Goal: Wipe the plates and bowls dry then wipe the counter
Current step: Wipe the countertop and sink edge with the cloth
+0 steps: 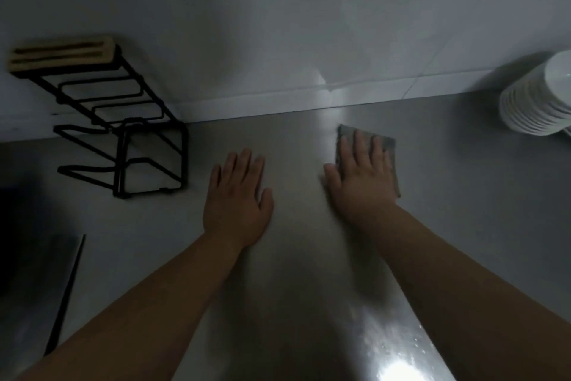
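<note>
steel counter [309, 257] under dim light: right hand [363, 176] is pressing flat, fingers spread, on a grey cloth [386, 143]; left hand [236, 195] is resting open beside it; stacked plates [531, 105] are sitting far right of the hand.

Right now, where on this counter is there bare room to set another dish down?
Bare steel lies between the cloth under the right hand and the stack of dishes at far right, and again between the black rack and the left hand. It is tight between the two hands, and the rack fills the left back corner.
</note>
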`<action>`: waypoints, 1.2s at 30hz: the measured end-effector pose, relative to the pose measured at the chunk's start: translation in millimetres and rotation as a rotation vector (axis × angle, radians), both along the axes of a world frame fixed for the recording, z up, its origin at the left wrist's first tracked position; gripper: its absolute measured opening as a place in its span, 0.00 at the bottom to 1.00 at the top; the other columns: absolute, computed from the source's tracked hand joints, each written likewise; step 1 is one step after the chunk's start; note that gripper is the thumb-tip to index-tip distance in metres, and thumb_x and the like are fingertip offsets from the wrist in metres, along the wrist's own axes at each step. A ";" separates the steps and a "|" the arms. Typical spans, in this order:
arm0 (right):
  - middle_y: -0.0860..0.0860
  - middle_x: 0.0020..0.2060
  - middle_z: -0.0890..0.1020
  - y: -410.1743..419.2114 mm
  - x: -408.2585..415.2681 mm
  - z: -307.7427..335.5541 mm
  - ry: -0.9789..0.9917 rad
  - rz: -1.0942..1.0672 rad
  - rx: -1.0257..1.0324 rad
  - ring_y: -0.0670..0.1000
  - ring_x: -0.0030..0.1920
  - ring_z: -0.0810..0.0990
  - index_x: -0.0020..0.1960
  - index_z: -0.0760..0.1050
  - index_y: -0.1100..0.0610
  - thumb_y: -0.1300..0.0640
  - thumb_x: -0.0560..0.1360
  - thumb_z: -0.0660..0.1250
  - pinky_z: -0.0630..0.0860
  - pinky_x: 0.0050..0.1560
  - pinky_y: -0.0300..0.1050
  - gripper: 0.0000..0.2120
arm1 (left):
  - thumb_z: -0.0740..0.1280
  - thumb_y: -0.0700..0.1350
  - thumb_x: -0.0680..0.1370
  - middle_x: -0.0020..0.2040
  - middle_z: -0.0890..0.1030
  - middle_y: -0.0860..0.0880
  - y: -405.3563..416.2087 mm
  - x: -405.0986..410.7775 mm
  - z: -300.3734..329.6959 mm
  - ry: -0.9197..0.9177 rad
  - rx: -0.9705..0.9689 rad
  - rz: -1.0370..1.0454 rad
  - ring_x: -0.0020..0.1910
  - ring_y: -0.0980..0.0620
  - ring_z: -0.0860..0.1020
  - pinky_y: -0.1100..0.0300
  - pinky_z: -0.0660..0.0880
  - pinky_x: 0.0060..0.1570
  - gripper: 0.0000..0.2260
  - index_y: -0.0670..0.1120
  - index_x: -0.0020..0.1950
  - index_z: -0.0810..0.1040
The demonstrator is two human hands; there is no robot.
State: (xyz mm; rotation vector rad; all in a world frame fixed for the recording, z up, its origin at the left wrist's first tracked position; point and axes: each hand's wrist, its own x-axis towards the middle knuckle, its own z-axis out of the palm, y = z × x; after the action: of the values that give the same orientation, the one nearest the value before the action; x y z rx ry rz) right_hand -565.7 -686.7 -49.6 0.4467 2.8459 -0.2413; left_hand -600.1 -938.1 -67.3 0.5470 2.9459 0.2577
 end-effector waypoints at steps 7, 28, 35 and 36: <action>0.49 0.83 0.55 -58.1 -25.3 -4.4 0.057 0.587 -0.140 0.59 0.83 0.48 0.83 0.57 0.47 0.27 0.80 0.42 0.49 0.81 0.60 0.38 | 0.48 0.62 0.82 0.84 0.51 0.50 -0.7 -3.5 -1.8 0.000 -0.018 -0.018 0.83 0.47 0.50 0.44 0.47 0.80 0.31 0.53 0.84 0.53; 0.52 0.84 0.47 -52.7 -3.6 3.0 0.022 0.334 -0.110 0.60 0.83 0.42 0.84 0.50 0.48 0.28 0.78 0.38 0.40 0.81 0.59 0.40 | 0.52 0.60 0.80 0.84 0.54 0.50 0.3 -5.6 -2.4 0.014 -0.021 -0.006 0.82 0.46 0.52 0.44 0.48 0.80 0.31 0.53 0.83 0.56; 0.53 0.84 0.47 41.4 11.5 -0.7 0.030 0.012 0.052 0.60 0.83 0.45 0.85 0.45 0.49 0.29 0.78 0.31 0.44 0.81 0.61 0.41 | 0.52 0.60 0.80 0.84 0.54 0.50 -0.4 -5.9 -3.2 -0.008 -0.017 0.001 0.82 0.46 0.51 0.45 0.46 0.80 0.31 0.54 0.83 0.54; 0.54 0.84 0.47 55.4 13.4 -0.8 0.036 -0.096 0.043 0.59 0.83 0.45 0.85 0.46 0.50 0.28 0.77 0.29 0.44 0.81 0.62 0.43 | 0.52 0.60 0.80 0.84 0.53 0.50 -0.4 -5.7 -3.1 -0.011 -0.024 0.000 0.82 0.46 0.50 0.45 0.45 0.80 0.31 0.54 0.83 0.53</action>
State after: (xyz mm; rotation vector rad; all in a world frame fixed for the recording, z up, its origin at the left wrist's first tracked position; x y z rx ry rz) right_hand -552.2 -631.3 -50.4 0.5941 2.8728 -0.2081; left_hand -605.8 -938.5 -70.4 0.5411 2.9338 0.2243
